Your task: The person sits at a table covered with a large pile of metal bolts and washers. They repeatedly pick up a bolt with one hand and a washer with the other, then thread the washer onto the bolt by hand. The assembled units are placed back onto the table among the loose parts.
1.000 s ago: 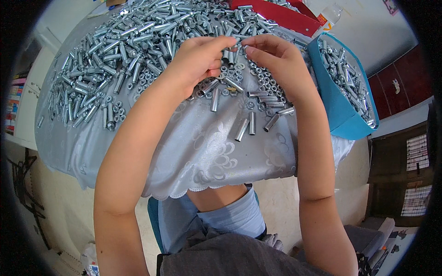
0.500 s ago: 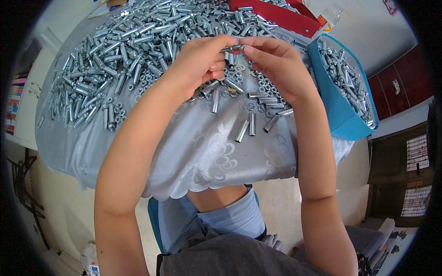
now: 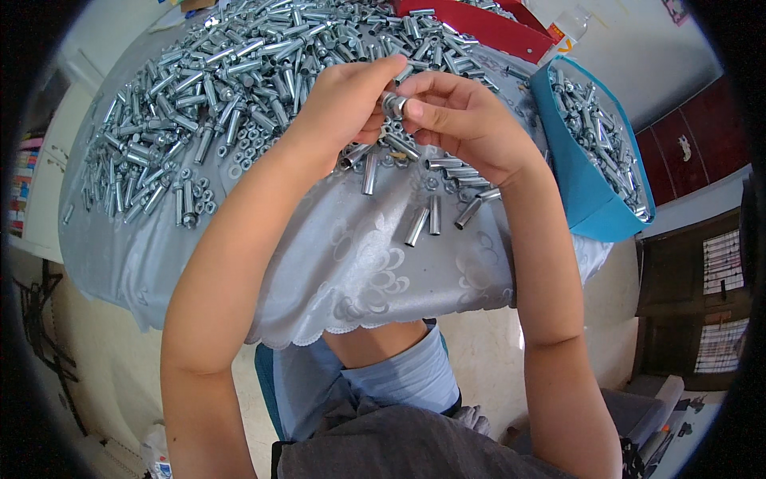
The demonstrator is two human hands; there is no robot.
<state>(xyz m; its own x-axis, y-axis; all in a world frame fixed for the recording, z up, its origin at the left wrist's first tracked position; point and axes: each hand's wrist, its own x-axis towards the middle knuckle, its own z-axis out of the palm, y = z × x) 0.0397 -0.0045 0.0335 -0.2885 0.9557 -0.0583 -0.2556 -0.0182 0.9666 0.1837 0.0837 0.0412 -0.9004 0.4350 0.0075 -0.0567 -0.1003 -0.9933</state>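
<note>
Above the near side of the metal pile, my two hands meet at one shiny anchor bolt [image 3: 393, 104]. My left hand [image 3: 338, 104] is closed around it, its thumb stretched out along the top. Thumb and fingers of my right hand [image 3: 471, 124] pinch the ring-shaped end, where a nut or washer shows. The rest of the bolt is hidden by my fingers. Below the hands lie loose metal sleeves [image 3: 369, 174], with several more to the right. Small hex nuts [image 3: 250, 137] are scattered beside my left wrist.
A large heap of anchor bolts and sleeves [image 3: 263, 60] covers the far part of the table with its silvery cloth [image 3: 343, 279]. On the right stands a blue box [image 3: 586, 191] full of assembled bolts. A red box [image 3: 487, 32] and a clear bottle [image 3: 573, 28] are behind.
The bolt has been tipped so that its ring-shaped end shows more toward me. My right hand has shifted slightly left and down, and my left thumb has straightened.
</note>
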